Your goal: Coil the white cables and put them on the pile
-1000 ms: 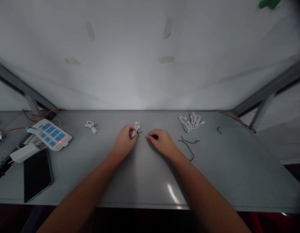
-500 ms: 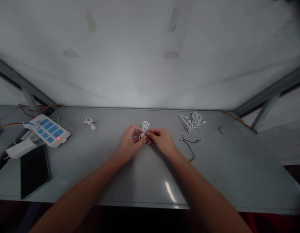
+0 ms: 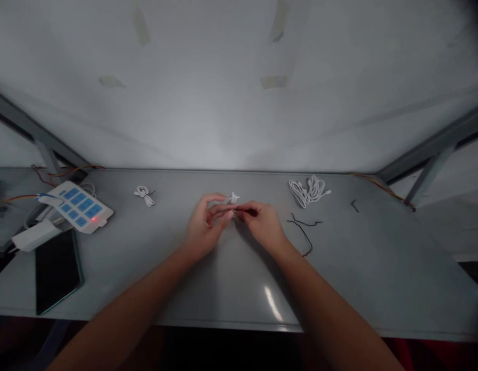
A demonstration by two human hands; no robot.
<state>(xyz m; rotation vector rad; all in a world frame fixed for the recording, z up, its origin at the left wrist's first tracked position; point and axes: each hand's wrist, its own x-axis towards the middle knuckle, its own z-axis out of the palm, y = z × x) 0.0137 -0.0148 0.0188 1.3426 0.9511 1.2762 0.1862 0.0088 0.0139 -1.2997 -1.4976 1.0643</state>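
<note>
Near the middle of the table, a coiled white cable point(image 3: 233, 198) is held in the fingers of my left hand point(image 3: 208, 221). Only its top shows past the fingers; the rest is hidden. My right hand point(image 3: 262, 221) meets the left at the bundle, thumb and fingertips pinched on the black twist tie that goes round it. The tie is mostly covered by the fingertips. Several loose black twist ties point(image 3: 305, 224) lie to the right of my right hand, one partly behind the forearm.
At the back right lie coiled white cables point(image 3: 308, 191), with a short bent black piece point(image 3: 355, 206) farther right. A tied white cable bundle point(image 3: 145, 196) lies at the back left. A power strip point(image 3: 78, 206), a white adapter point(image 3: 35, 235) and a dark tablet point(image 3: 58, 273) occupy the left end.
The cable bundle has turned in my left hand, so less of it shows. My left fingers have stretched across towards my right fingertips. The view has shifted slightly.
</note>
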